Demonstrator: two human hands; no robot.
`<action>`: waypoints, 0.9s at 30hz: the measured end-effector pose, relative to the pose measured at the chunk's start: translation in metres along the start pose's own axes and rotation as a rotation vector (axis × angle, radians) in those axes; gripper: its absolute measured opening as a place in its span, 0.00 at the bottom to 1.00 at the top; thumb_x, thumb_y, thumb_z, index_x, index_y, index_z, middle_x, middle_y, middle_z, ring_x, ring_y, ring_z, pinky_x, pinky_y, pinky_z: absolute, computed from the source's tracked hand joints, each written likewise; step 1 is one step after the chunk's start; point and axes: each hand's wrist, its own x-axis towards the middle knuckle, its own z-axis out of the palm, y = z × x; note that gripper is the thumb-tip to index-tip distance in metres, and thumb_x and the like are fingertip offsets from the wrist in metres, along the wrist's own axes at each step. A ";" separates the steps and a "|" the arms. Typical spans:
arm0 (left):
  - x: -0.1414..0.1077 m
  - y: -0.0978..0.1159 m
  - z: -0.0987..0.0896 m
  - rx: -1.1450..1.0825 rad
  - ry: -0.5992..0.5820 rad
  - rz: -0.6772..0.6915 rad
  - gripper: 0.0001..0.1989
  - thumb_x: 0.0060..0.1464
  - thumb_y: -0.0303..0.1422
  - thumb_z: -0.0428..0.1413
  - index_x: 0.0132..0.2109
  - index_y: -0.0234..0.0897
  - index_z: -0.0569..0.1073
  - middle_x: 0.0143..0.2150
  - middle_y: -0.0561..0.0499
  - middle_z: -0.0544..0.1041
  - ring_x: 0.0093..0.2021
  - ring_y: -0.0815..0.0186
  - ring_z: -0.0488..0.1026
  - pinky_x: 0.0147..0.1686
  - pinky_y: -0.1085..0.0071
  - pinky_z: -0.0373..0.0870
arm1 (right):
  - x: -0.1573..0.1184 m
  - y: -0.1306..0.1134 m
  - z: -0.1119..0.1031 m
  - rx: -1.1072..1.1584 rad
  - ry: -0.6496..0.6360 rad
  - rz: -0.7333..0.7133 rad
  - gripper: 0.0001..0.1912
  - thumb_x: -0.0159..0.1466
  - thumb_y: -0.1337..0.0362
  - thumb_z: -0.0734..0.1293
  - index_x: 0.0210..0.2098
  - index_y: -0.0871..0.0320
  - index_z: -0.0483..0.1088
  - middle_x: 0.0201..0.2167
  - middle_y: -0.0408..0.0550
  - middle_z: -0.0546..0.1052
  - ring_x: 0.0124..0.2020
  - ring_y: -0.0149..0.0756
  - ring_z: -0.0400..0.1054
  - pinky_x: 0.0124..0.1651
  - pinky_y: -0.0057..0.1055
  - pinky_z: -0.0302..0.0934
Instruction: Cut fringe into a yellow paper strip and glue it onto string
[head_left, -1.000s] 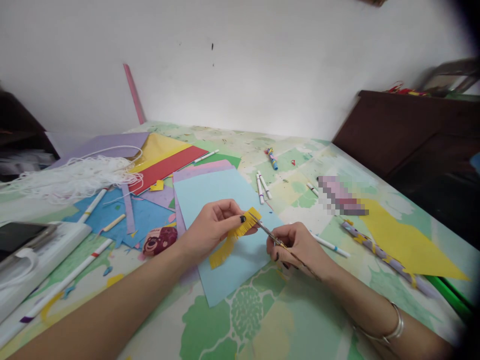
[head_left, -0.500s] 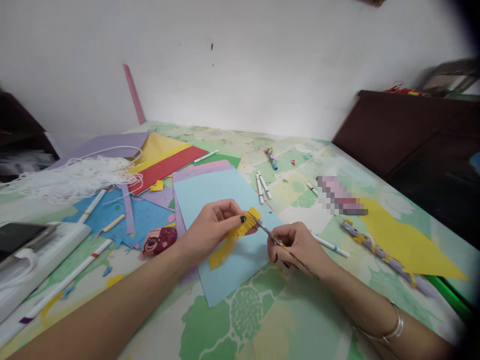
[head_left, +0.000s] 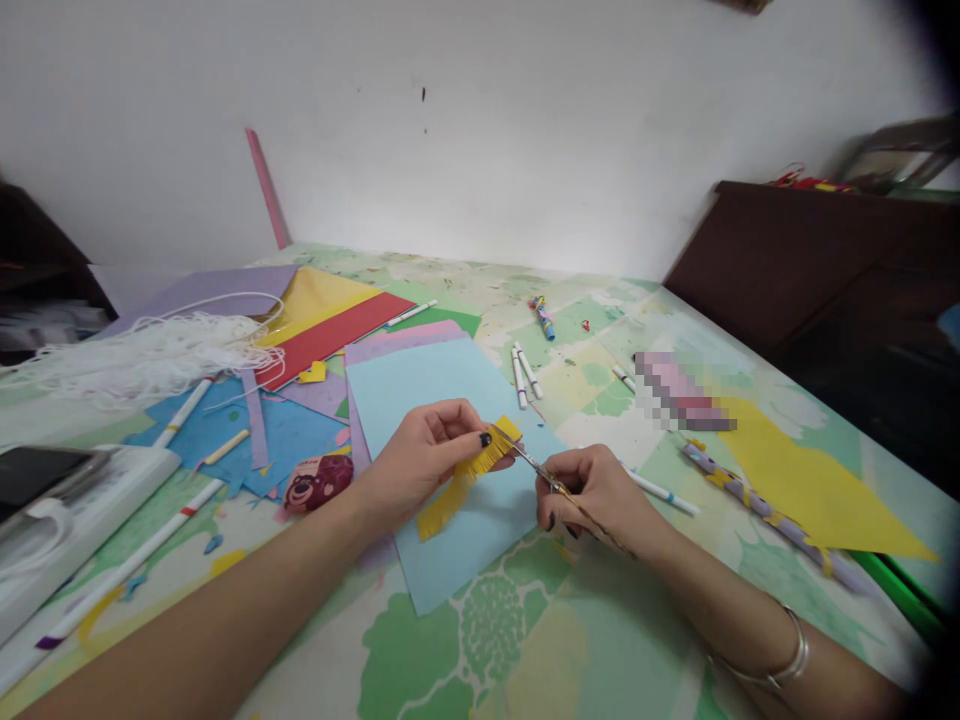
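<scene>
My left hand point(head_left: 431, 450) pinches a fringed strip of yellow paper point(head_left: 442, 510), whose long end hangs down to the left. Thin slits run along the strip's lower edge. In my right hand point(head_left: 589, 490) is a pair of scissors point(head_left: 553, 480), with fingers wrapped round the handles. The blades point up and left and meet the yellow paper near its right end. Both hands are above a light blue sheet of paper point(head_left: 442, 400), which lies over pink and purple sheets. My palm and fingers hide part of the handles.
White string point(head_left: 172, 350) lies in a tangle at left, near a red sheet point(head_left: 337, 338) and a power strip point(head_left: 112, 500). Several white markers point(head_left: 519, 375) are scattered about. At right are a decorated purple roll point(head_left: 765, 510), a yellow sheet point(head_left: 817, 490) and a blurred-out pink object point(head_left: 682, 390).
The scissors and my right hand have shifted very slightly. My left hand and the yellow strip stay in the same place.
</scene>
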 end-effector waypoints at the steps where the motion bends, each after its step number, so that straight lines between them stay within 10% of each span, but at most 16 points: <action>1: 0.000 0.000 0.000 0.000 0.004 -0.001 0.07 0.50 0.28 0.59 0.28 0.32 0.68 0.33 0.47 0.79 0.40 0.60 0.77 0.46 0.60 0.71 | 0.000 0.000 0.000 -0.004 0.001 -0.003 0.06 0.47 0.69 0.68 0.17 0.62 0.67 0.08 0.34 0.60 0.13 0.21 0.52 0.15 0.19 0.45; 27: 0.000 0.001 0.001 -0.039 -0.013 0.002 0.08 0.49 0.28 0.60 0.28 0.32 0.68 0.33 0.45 0.79 0.40 0.59 0.77 0.47 0.58 0.70 | 0.000 0.004 0.000 0.060 -0.038 -0.045 0.11 0.48 0.62 0.71 0.21 0.62 0.67 0.13 0.36 0.60 0.15 0.22 0.53 0.17 0.20 0.47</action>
